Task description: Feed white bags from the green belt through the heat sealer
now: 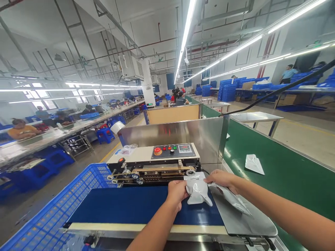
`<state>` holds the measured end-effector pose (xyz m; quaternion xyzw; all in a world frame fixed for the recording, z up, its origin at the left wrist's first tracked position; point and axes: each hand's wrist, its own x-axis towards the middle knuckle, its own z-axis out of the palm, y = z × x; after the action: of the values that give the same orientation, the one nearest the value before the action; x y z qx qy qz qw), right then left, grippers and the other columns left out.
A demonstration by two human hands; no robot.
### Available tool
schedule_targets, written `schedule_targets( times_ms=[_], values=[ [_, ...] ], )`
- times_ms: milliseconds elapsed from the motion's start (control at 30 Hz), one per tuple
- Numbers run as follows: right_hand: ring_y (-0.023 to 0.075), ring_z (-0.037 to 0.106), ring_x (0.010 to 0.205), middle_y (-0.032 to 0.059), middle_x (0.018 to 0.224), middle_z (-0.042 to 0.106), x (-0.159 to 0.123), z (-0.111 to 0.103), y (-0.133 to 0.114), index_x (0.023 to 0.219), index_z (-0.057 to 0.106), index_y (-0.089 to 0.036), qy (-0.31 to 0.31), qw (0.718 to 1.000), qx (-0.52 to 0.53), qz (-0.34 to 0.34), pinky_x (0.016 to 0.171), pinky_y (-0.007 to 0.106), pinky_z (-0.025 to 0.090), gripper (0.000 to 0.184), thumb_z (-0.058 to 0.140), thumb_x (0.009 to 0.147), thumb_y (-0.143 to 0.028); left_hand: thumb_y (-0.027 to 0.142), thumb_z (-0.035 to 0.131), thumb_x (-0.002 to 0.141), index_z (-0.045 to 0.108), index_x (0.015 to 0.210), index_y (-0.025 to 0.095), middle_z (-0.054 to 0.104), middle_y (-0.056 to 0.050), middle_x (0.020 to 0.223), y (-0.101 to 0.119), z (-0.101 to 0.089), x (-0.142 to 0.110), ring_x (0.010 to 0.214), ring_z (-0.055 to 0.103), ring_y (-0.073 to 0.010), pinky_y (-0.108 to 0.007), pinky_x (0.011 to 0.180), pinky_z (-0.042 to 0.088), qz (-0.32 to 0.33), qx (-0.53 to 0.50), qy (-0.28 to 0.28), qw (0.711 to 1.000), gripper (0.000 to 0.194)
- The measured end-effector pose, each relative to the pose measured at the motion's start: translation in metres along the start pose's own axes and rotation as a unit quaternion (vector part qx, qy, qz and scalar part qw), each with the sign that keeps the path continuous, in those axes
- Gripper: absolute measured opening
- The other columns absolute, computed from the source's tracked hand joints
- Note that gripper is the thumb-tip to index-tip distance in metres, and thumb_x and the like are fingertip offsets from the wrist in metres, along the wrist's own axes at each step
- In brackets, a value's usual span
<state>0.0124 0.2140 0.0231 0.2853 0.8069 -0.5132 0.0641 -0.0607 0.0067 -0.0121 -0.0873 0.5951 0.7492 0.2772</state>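
the left hand and the right hand are close together and both clamped on a silvery foil pouch, which sits just above the near end of a dark blue conveyor belt. the left forearm rises from the bottom centre of the frame, the right arm reaches in from the lower right, and both wrists angle inward. a strip of clear and silver film runs from under the right hand toward the lower right; i cannot tell whether it belongs to the same pouch. for clean handling, an even grip that keeps the film flat and square to the belt seems best, with the fingers well clear of the rollers just beyond. a steel plate lies to the right of the belt. above the rollers is a control panel with a red button, backed by a steel guard. another pouch lies on a green conveyor at the right. a blue plastic crate fills the lower left, and people work along a long desk at the left.
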Motion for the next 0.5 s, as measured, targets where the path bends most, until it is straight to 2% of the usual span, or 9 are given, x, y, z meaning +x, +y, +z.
schedule_targets(
  times_ms=[67, 200, 267, 333, 400, 433, 500],
  values=[
    [0.0139, 0.049, 0.064, 0.0004, 0.066, 0.060, -0.003, 0.007, -0.006, 0.064, 0.063, -0.020, -0.015, 1.000, 0.018, 0.001, 0.055, 0.026, 0.033, 0.039, 0.091, 0.067, -0.047, 0.013, 0.083, 0.072, 0.076, 0.072, 0.011, 0.075, -0.008, 0.063, 0.006, -0.015, 0.001, 0.059, 0.073, -0.0189, -0.025, 0.056, 0.058, 0.013, 0.007, 0.014, 1.000, 0.007],
    [0.0159, 0.051, 0.061, 0.0008, 0.066, 0.063, -0.029, 0.005, -0.016, 0.078, 0.071, -0.023, -0.040, 0.992, 0.116, 0.022, 0.053, 0.028, 0.036, 0.041, 0.088, 0.073, -0.060, 0.020, 0.083, 0.078, 0.080, 0.077, 0.010, 0.076, -0.008, 0.066, 0.017, -0.059, 0.001, 0.062, 0.073, -0.0192, -0.026, 0.061, 0.059, 0.043, 0.039, 0.023, 0.998, 0.010],
    [0.0167, 0.053, 0.060, 0.0016, 0.067, 0.065, -0.048, -0.002, -0.019, 0.087, 0.075, -0.023, -0.025, 0.984, 0.175, 0.023, 0.054, 0.029, 0.040, 0.045, 0.087, 0.074, -0.064, 0.026, 0.088, 0.078, 0.084, 0.088, 0.010, 0.081, -0.010, 0.077, 0.017, -0.083, -0.006, 0.071, 0.077, -0.0217, -0.029, 0.068, 0.061, 0.100, 0.063, 0.059, 0.991, 0.019],
    [0.0173, 0.053, 0.060, 0.0015, 0.069, 0.064, -0.068, -0.007, -0.021, 0.096, 0.078, -0.024, 0.019, 0.973, 0.230, 0.018, 0.055, 0.029, 0.043, 0.049, 0.085, 0.076, -0.067, 0.035, 0.092, 0.078, 0.085, 0.104, 0.012, 0.085, -0.014, 0.098, 0.009, -0.098, -0.020, 0.090, 0.081, -0.0261, -0.032, 0.081, 0.064, 0.190, 0.079, 0.115, 0.972, 0.035],
    [0.0179, 0.054, 0.062, 0.0016, 0.072, 0.064, -0.083, -0.002, -0.023, 0.104, 0.078, -0.024, 0.072, 0.957, 0.282, 0.012, 0.056, 0.030, 0.046, 0.052, 0.082, 0.077, -0.068, 0.047, 0.090, 0.081, 0.085, 0.113, 0.015, 0.085, -0.017, 0.113, -0.007, -0.097, -0.040, 0.105, 0.080, -0.0303, -0.035, 0.093, 0.065, 0.259, 0.092, 0.123, 0.954, 0.045],
    [0.0187, 0.055, 0.064, 0.0020, 0.074, 0.064, -0.089, 0.005, -0.025, 0.108, 0.078, -0.024, 0.094, 0.948, 0.304, 0.007, 0.057, 0.030, 0.047, 0.053, 0.079, 0.078, -0.068, 0.052, 0.087, 0.084, 0.085, 0.115, 0.016, 0.084, -0.018, 0.118, -0.016, -0.090, -0.051, 0.110, 0.080, -0.0320, -0.037, 0.097, 0.064, 0.276, 0.106, 0.093, 0.951, 0.047],
    [0.0218, 0.060, 0.071, 0.0038, 0.082, 0.067, -0.096, 0.025, -0.027, 0.116, 0.077, -0.025, 0.114, 0.935, 0.334, -0.016, 0.062, 0.032, 0.052, 0.058, 0.073, 0.081, -0.071, 0.055, 0.082, 0.089, 0.086, 0.119, 0.017, 0.083, -0.019, 0.125, -0.033, -0.065, -0.073, 0.115, 0.078, -0.0343, -0.040, 0.102, 0.063, 0.300, 0.157, -0.001, 0.941, 0.048]
  ],
)
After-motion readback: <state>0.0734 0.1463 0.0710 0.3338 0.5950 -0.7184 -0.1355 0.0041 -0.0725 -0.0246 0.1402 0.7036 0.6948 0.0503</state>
